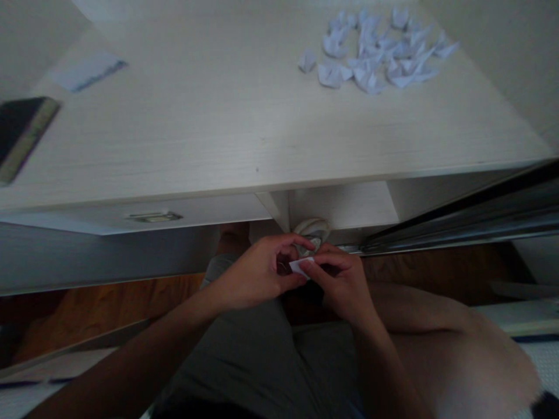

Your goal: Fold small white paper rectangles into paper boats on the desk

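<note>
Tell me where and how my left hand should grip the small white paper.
Probably by its left end, coming from the left. The right hand pinches the small white paper at its right, while the left end sticks out toward the left hand. It looks thin and flat, so a light thumb-and-finger pinch across its faces should suit; any finer folds are too blurred to tell.

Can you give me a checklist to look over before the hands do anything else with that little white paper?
1. Little paper pinched by the right hand: ok.
2. Left hand gripping it too: cannot tell; its fingers are close around it.
3. Folded papers away from both hands: ok, they're on the desk.
4. Little paper above the desk top: not ok, it's in front of the edge.
5. Neat creases: cannot tell, too small.
</note>
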{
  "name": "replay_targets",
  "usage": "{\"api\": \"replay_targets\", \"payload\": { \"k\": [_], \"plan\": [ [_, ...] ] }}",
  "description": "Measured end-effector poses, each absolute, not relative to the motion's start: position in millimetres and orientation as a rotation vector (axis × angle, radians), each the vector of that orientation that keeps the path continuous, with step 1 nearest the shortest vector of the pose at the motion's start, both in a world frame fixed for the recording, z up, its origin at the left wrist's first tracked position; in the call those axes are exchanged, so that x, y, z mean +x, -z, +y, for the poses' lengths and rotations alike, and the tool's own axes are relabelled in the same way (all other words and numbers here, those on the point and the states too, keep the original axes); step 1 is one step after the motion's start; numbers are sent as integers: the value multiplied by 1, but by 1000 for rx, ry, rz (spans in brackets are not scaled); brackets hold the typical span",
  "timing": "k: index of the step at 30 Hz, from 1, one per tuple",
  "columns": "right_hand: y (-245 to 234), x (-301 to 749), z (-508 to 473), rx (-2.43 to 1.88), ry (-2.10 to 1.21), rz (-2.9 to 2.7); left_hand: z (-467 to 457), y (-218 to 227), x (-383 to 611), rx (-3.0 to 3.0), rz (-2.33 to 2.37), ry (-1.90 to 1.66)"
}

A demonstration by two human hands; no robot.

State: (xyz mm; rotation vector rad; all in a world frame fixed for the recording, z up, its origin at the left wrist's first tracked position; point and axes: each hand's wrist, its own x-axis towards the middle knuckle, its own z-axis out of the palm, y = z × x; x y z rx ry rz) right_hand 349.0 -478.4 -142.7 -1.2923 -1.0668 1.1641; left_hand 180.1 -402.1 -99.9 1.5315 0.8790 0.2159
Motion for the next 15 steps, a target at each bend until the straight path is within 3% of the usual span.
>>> {"api": "replay_targets", "payload": {
  "k": [11, 15],
  "plan": [
    [153, 350, -476, -1308, -1149, -850, -411, 110, 188, 1096, 982, -473],
    [154, 352, -478, -1306, -1249, -868, -412, 108, 188, 1210, 990, -488]
  ]
}}
